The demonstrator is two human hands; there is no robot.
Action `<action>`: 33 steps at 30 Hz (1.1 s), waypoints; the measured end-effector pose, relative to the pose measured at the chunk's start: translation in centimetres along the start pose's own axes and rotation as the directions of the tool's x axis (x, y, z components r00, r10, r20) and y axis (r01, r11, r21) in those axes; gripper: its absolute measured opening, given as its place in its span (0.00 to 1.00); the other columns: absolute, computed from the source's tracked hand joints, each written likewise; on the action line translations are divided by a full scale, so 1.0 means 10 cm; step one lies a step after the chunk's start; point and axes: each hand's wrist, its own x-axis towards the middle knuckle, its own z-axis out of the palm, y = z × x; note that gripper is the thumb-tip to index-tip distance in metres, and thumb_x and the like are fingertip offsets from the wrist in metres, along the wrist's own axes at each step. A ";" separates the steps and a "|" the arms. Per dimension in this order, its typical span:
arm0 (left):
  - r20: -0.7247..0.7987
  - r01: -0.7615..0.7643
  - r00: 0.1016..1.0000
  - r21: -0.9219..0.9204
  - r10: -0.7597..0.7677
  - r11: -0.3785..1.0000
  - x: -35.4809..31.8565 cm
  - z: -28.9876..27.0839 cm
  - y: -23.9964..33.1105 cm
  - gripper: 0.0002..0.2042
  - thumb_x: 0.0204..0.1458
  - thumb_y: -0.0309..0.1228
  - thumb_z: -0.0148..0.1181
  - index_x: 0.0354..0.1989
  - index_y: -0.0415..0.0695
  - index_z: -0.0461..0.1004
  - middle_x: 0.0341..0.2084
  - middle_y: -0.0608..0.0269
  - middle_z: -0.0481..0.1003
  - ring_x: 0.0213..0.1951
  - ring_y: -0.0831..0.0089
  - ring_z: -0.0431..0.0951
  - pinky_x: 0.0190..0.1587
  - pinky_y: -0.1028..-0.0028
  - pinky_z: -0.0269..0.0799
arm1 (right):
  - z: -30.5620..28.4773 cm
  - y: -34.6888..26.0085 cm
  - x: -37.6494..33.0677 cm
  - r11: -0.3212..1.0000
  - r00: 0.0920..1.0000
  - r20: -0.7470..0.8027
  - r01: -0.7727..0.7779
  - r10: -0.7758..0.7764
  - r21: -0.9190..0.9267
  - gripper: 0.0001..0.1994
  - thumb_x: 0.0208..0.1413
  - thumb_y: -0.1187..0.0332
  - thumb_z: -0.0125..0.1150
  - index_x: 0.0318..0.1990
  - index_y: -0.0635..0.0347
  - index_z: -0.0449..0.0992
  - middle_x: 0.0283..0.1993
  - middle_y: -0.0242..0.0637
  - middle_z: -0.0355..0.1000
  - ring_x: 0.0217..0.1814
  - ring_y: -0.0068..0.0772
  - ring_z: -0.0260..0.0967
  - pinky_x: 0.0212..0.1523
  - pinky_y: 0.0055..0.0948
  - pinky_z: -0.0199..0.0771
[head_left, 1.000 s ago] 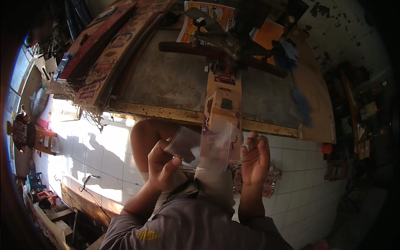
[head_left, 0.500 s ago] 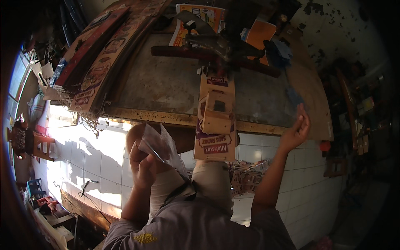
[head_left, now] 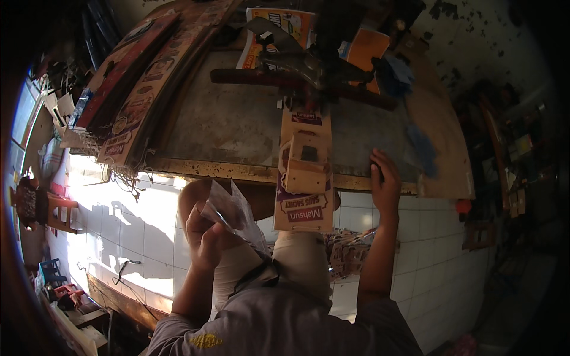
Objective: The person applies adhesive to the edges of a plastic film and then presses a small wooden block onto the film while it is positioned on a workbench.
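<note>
My left hand (head_left: 205,234) is closed on a clear plastic pouch (head_left: 231,207), held up above my left thigh. Bent slightly, the fingers of my right hand (head_left: 387,181) are apart with nothing visible in them, at the table's front edge. Between the hands a long printed cardboard strip (head_left: 304,221) juts from under a dark metal clamp-like press (head_left: 309,68) over the edge toward my lap. On the strip sits a small wooden block or jig (head_left: 306,175) with a dark square opening. A blurred blue piece (head_left: 421,151) lies to the right of my right hand.
Long printed cardboard strips (head_left: 136,101) with loose strings are stacked on the table's left side. Orange printed sheets (head_left: 365,50) lie behind the press. More printed pieces (head_left: 350,252) are on the tiled floor below the table. A wooden stool (head_left: 62,210) stands far left.
My right hand has moved left and a little lower, away from the blue piece, to the table's front edge. The left hand keeps its hold on the plastic pouch, nearly still.
</note>
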 end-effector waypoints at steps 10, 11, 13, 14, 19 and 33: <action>0.217 0.129 0.968 0.008 -0.128 0.992 -0.02 0.02 -0.01 0.06 0.60 0.26 0.62 0.38 0.39 0.70 0.38 0.62 0.74 0.40 0.75 0.75 0.47 0.74 0.70 | 0.00 -0.83 -0.17 0.939 0.995 -0.089 -0.020 0.054 0.342 0.15 0.65 0.67 0.61 0.56 0.64 0.77 0.60 0.42 0.75 0.65 0.43 0.71 0.66 0.43 0.68; 0.234 0.137 0.962 0.019 -0.138 0.990 -0.01 0.08 0.03 0.06 0.60 0.25 0.62 0.38 0.39 0.71 0.38 0.62 0.74 0.41 0.75 0.75 0.47 0.74 0.70 | 0.00 -1.06 -0.23 0.902 0.999 -0.040 0.000 0.018 0.431 0.16 0.66 0.66 0.61 0.57 0.64 0.76 0.59 0.44 0.75 0.64 0.42 0.71 0.66 0.42 0.68; 0.234 0.163 0.958 0.029 -0.166 0.986 -0.03 0.14 0.04 0.05 0.60 0.22 0.63 0.38 0.40 0.71 0.37 0.63 0.75 0.42 0.76 0.76 0.48 0.72 0.71 | -0.05 -1.53 -0.31 0.810 0.994 0.069 0.023 -0.079 0.586 0.19 0.65 0.63 0.62 0.57 0.67 0.76 0.58 0.46 0.75 0.61 0.41 0.73 0.64 0.40 0.70; 0.242 0.146 0.957 0.069 -0.159 0.987 -0.03 0.18 0.05 0.05 0.60 0.23 0.63 0.38 0.40 0.72 0.37 0.63 0.76 0.42 0.75 0.77 0.48 0.72 0.71 | -0.07 -1.74 -0.34 0.758 0.982 0.126 0.026 -0.141 0.652 0.20 0.65 0.61 0.63 0.56 0.68 0.77 0.56 0.46 0.75 0.59 0.40 0.74 0.62 0.39 0.71; 0.316 0.021 0.944 0.233 -0.097 0.972 0.00 0.26 0.07 0.05 0.59 0.24 0.65 0.38 0.39 0.74 0.34 0.63 0.79 0.41 0.74 0.79 0.47 0.72 0.73 | -0.05 -2.22 -0.42 0.509 0.934 0.329 -0.219 -0.136 0.833 0.21 0.58 0.71 0.70 0.58 0.65 0.76 0.57 0.45 0.75 0.59 0.39 0.75 0.54 0.35 0.78; 0.295 0.011 0.950 0.287 -0.100 0.958 0.02 0.24 0.08 0.08 0.55 0.24 0.70 0.37 0.39 0.76 0.31 0.66 0.81 0.33 0.79 0.80 0.40 0.75 0.75 | 0.07 -2.14 -0.50 0.233 0.854 0.514 -0.486 -0.078 0.843 0.20 0.60 0.76 0.68 0.59 0.64 0.75 0.58 0.40 0.73 0.60 0.33 0.75 0.57 0.31 0.81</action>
